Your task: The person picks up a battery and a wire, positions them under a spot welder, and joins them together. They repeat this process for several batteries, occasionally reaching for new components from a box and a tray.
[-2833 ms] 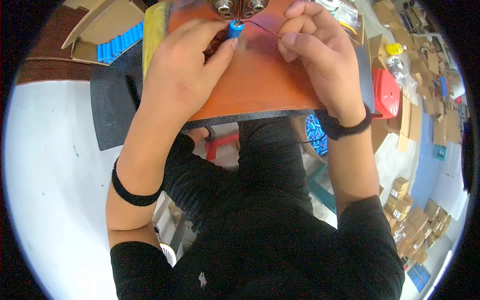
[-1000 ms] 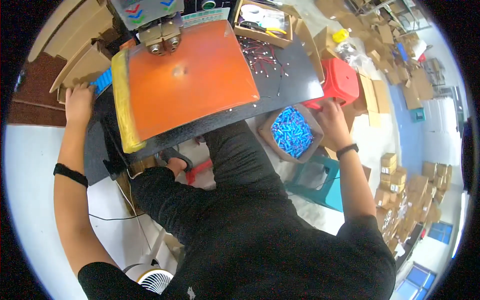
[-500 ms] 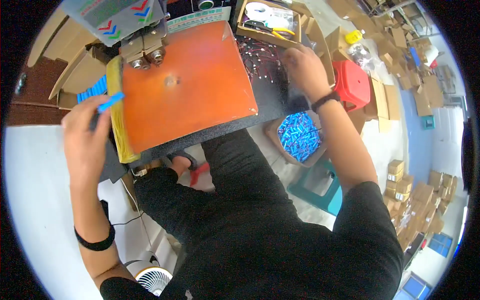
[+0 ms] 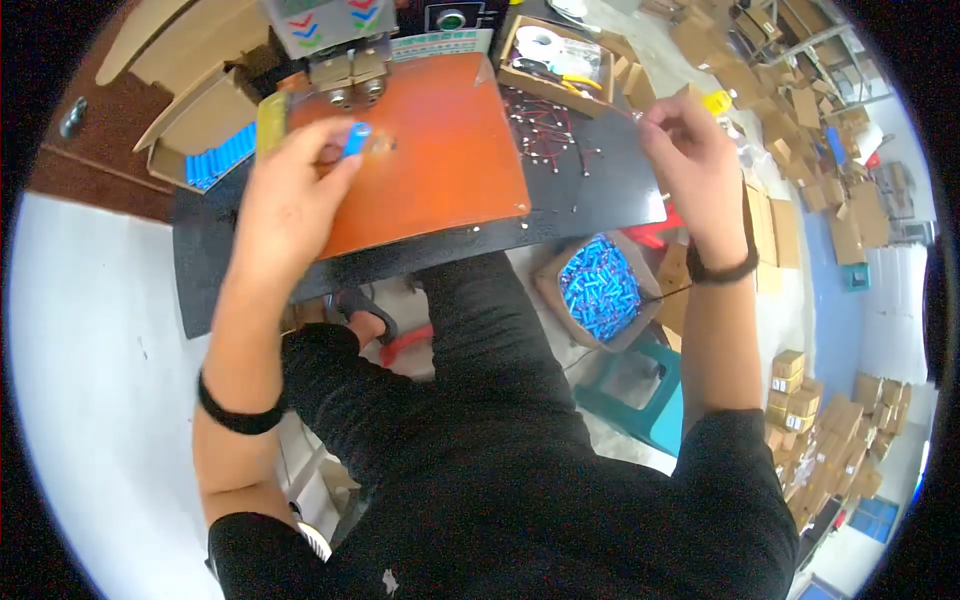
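My left hand (image 4: 290, 195) is closed, pinching a blue cylindrical battery cell (image 4: 355, 140) between thumb and fingers. It holds the cell over the left part of an orange board (image 4: 450, 150), just below the paired metal electrodes (image 4: 356, 94) of a bench machine. Out to the right, my right hand (image 4: 692, 160) pinches the end of a thin red wire lead (image 4: 612, 104), raised off the black table (image 4: 620, 175). Under and left of that hand lies a loose pile of red and black wire leads (image 4: 545, 130) with small light-coloured ends.
An open carton (image 4: 170, 140) at the left holds a row of blue cells (image 4: 222, 158). At the back, a cardboard tray (image 4: 555, 86) carries tape and yellow-handled pliers (image 4: 560, 75). Below the table's right edge stands a bin of blue cells (image 4: 600, 288) beside a teal stool (image 4: 650, 400).
My left hand has carried the blue cell rightward, from beside the carton to over the orange board. My right hand has moved right, away from the wire pile, with a red lead. The view has shifted.
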Demonstrator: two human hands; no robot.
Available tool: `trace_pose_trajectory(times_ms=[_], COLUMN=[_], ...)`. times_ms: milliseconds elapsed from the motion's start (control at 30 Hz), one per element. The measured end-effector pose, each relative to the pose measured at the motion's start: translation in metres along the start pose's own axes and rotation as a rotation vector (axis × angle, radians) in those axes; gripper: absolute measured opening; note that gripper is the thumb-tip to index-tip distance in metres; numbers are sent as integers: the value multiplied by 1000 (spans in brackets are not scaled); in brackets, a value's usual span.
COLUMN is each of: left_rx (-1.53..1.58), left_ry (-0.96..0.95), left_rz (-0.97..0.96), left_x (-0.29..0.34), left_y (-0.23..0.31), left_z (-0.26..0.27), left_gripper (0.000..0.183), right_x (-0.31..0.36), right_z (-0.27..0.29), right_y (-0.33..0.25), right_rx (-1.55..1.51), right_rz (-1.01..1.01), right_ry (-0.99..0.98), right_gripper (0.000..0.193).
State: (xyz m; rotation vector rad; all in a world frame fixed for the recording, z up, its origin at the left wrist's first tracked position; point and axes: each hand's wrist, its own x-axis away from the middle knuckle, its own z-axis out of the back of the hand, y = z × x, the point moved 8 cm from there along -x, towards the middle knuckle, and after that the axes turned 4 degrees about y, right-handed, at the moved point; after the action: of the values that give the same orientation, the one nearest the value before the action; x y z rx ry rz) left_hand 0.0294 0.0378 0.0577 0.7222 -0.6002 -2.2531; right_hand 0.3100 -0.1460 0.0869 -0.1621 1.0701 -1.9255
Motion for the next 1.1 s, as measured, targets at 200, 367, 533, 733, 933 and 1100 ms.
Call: trace_pose_trajectory(times_ms=[200, 367, 533, 733, 933, 1100], left_rx=[288, 324, 282, 292, 283, 220], left_ry=[124, 159, 149, 153, 156, 119], left_rz=[104, 200, 228, 236, 241, 296], left_x=[1, -3, -1, -2, -4, -5], left_y=[-7, -25, -16, -20, -18, -21], left_z=[-31, -33, -27, -29, -30, -30], left_gripper=[32, 31, 34, 36, 34, 31], right_x=[28, 20, 6, 0, -2, 2], right_z=[-50, -79, -92, -97, -96, -98], right_y=[-16, -29, -32, -35, -37, -37], right_rx=[-368, -310, -348, -302, -279, -192], right_rz=[1, -18, 22, 19, 57, 24], right_ry=[-130, -209, -166, -184, -191, -304], right_gripper=[9, 9, 12, 11, 11, 9])
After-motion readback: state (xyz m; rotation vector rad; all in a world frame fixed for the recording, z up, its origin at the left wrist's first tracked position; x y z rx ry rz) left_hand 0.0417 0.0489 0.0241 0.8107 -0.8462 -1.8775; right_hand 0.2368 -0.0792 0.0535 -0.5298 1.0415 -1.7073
